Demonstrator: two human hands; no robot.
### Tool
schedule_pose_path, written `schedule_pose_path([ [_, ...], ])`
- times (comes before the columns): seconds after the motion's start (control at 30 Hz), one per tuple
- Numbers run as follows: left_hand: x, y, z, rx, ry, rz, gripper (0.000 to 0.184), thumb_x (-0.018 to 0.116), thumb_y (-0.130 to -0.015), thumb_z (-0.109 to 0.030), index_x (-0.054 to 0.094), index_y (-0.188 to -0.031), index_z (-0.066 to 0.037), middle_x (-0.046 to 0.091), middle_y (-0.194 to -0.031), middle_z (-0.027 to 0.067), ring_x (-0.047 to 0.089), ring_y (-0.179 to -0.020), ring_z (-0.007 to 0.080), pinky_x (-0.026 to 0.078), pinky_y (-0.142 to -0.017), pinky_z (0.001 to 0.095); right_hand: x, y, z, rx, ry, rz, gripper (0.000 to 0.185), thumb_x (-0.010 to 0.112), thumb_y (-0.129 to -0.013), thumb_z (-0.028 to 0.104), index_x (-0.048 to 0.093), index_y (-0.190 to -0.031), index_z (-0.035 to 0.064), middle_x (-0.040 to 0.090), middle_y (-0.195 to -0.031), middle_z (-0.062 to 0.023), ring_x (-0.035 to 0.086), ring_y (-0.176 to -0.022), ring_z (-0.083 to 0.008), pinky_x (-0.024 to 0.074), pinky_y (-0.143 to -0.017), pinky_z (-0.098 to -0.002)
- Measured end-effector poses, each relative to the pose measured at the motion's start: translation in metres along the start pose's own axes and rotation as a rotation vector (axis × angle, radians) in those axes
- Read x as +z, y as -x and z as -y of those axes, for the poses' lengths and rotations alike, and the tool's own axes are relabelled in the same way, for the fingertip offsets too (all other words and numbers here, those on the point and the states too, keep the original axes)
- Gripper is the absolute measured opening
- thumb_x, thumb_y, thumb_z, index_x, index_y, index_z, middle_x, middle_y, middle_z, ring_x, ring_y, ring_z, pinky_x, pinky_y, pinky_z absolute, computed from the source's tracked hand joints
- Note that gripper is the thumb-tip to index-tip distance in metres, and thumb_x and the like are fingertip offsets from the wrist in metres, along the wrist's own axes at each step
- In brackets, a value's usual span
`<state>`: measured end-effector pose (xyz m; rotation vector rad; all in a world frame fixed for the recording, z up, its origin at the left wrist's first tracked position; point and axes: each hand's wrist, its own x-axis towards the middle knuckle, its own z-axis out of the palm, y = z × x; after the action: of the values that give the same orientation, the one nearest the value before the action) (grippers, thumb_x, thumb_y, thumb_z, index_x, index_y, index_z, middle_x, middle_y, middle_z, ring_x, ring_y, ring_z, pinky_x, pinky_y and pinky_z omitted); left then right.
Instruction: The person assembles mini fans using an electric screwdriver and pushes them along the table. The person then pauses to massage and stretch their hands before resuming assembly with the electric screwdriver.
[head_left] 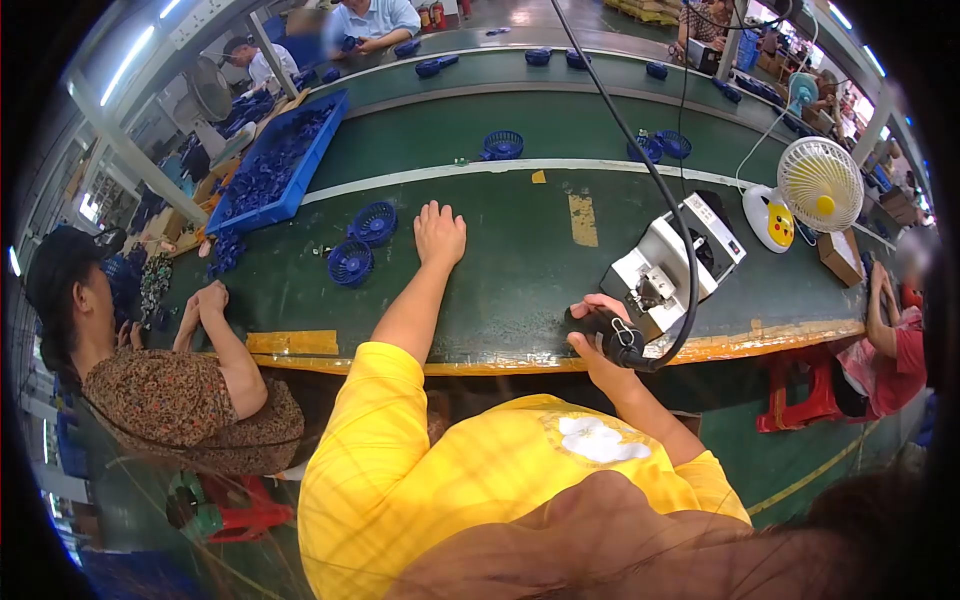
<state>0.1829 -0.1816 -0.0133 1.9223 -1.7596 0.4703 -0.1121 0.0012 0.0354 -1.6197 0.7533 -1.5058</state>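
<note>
Green, scuffed worktop (510, 270) w/ orange-yellow tape along near edge. Wearer in bright yellow short-sleeved top (365, 400). L hand (440, 235) palm-down on worktop, fingers stretched out straight, not curled; just L of it, two dark-blue round slatted plastic grilles (375, 223) lying side by side, one farther back, one nearer the front edge. R hand (596, 358) at front edge, fingers & thumb clamped round black cylindrical hand tool w/ shiny metal wire loop (622, 345); thick black cable (692, 270) runs from the tool's end, curves up past the R side & on to top of view. Tool is just in front of white-and-black boxy machine (640, 268), which sits at an angle on worktop; can't tell if they touch. R of machine: white round-caged desk fan w/ yellow hub (820, 185), yellow cartoon face on its base; small open brown cardboard box (840, 258) beside it. Strip of worn tan tape (583, 220) stuck on worktop, btwn L hand & machine, farther back. Far L: shallow bright-blue plastic tub (322, 150) piled w/ dark-blue parts. More blue grilles (503, 145) beyond white dividing strip (430, 174). Co-worker in dark cap & patterned top (185, 400) sits at L, forearms at worktop; another in red (903, 360) at far R, partly cut off.
</note>
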Motion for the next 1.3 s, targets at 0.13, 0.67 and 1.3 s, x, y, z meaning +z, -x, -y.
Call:
schedule_pose_path([
  [0.13,-0.004,-0.004,0.001,-0.019,0.031,0.041,0.034,0.054,-0.084,-0.026,0.06,-0.105,0.0,0.053,-0.125,0.0171,0.045,-0.12,0.0313,0.034,-0.101,0.0437,-0.003,0.0,-0.005,-0.07,-0.041,-0.102,0.047,0.077,-0.074,0.006,0.053,-0.114,-0.0008,0.061,-0.094,-0.0084,0.058,-0.085,-0.0129,0.0478,-0.08,-0.026],
  [0.67,0.0,-0.004,0.002,-0.038,-0.005,0.05,0.042,0.057,-0.082,-0.028,0.058,-0.114,0.001,0.054,-0.125,0.017,0.047,-0.119,0.0309,0.035,-0.101,0.0427,-0.05,-0.01,-0.007,-0.016,-0.223,0.063,0.048,0.075,-0.076,0.008,0.051,-0.117,0.0015,0.062,-0.094,-0.0094,0.061,-0.087,-0.0148,0.0498,-0.078,-0.0263],
  [1.3,-0.005,0.001,0.005,-0.014,0.082,0.095,0.043,0.054,-0.086,-0.026,0.055,-0.119,0.0,0.051,-0.129,0.0195,0.043,-0.124,0.0341,0.031,-0.105,0.0442,-0.013,-0.031,-0.012,0.06,-0.31,-0.061,0.056,0.072,-0.075,-0.002,0.046,-0.124,0.0025,0.057,-0.091,-0.0048,0.051,-0.071,-0.005,0.0425,-0.06,-0.0187],
])
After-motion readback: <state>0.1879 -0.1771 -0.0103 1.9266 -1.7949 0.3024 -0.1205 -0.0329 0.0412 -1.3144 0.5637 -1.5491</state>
